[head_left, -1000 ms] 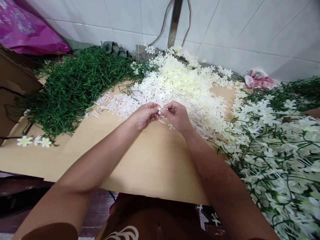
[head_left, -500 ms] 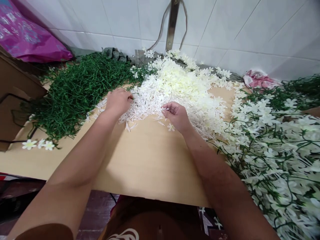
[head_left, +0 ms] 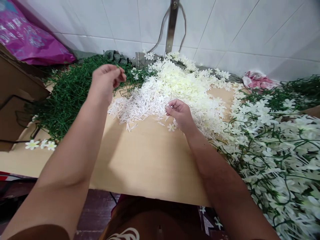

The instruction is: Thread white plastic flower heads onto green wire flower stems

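Observation:
My left hand (head_left: 107, 78) is raised over the right part of the green stem pile (head_left: 72, 90), its thumb and fingers pinched on a bit of green stem. My right hand (head_left: 180, 113) is at the front edge of the white stamen sticks (head_left: 137, 108), fingertips pinched together; a tiny white piece shows at them, too small to make out fully. Behind it lies a heap of cream-white petals (head_left: 180, 80). A single white flower (head_left: 171, 127) rests on the table just below my right fingertips.
Finished-looking white flowers on green stems (head_left: 280, 150) fill the right side. A cardboard box (head_left: 17, 100) and a purple bag (head_left: 37, 43) stand at the left. A pink-white cloth (head_left: 258, 80) lies by the tiled wall. Small flowers (head_left: 32, 144) sit at the table's left.
My left hand has lifted away from the white sticks, up and to the left, and now pinches a green stem. My right hand has shifted slightly right, still pinched.

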The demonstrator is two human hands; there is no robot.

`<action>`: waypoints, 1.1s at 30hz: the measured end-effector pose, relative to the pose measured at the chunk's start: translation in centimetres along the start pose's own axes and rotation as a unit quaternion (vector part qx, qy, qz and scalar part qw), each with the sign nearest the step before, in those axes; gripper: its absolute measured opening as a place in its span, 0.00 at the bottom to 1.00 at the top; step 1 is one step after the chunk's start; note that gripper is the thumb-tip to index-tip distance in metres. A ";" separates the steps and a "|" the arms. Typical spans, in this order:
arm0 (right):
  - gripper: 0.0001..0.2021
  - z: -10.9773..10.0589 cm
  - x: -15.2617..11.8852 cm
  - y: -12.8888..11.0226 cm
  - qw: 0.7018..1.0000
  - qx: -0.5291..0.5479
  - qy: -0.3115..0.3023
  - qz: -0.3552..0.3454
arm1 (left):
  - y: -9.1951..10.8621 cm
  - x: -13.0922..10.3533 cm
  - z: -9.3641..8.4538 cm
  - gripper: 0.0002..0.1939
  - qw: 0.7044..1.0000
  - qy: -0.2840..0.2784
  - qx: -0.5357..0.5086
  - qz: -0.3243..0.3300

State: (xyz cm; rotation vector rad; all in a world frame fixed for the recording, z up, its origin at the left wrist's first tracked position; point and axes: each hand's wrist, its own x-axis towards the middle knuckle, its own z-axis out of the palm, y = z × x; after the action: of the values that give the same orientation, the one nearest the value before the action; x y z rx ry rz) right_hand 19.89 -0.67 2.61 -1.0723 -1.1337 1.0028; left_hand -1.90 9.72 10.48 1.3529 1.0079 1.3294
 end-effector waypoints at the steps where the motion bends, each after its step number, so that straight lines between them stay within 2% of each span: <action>1: 0.19 0.1 -0.1 -0.2 1.000 0.007 -0.001 0.000 | -0.4 -1.0 0.4 0.10 1.000 -0.018 0.001 0.000; 2: 0.19 0.2 -0.1 -0.5 1.000 0.013 -0.003 0.001 | -1.0 -2.1 0.9 0.08 0.997 -0.064 0.007 -0.033; 3: 0.20 0.3 -0.2 -0.7 1.000 0.018 -0.008 0.002 | -1.6 -3.3 1.5 0.08 0.994 -0.081 0.016 -0.065; 6: 0.22 0.6 -0.5 -1.0 0.999 0.031 -0.031 0.019 | -3.2 -6.7 3.3 0.10 0.969 -0.193 0.042 -0.148; 8: 0.23 0.8 -0.6 -0.9 0.997 0.043 -0.046 0.043 | -3.9 -8.1 4.2 0.12 0.958 -0.225 0.047 -0.172; 11: 0.24 0.7 -0.7 -0.4 0.993 0.066 -0.060 0.083 | -4.4 -8.9 4.8 0.14 0.952 -0.242 0.049 -0.180; 17: 0.23 0.4 -0.7 0.8 0.989 0.052 -0.075 0.115 | -5.6 -8.7 4.6 0.17 0.933 -0.287 0.009 -0.215; 27: 0.22 0.1 -0.7 1.4 0.985 0.069 -0.100 0.121 | -6.7 -8.3 4.2 0.18 0.927 -0.315 -0.019 -0.204; 33: 0.20 0.5 -0.9 1.0 0.993 -0.039 -0.079 0.076 | -6.7 -8.4 4.0 0.16 0.923 -0.329 -0.006 -0.198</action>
State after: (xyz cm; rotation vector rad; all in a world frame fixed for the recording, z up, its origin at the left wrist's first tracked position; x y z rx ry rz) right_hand 19.19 -1.30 1.49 -1.1714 -1.2408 1.1887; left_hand 1.95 2.60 2.38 1.3573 0.7397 0.5115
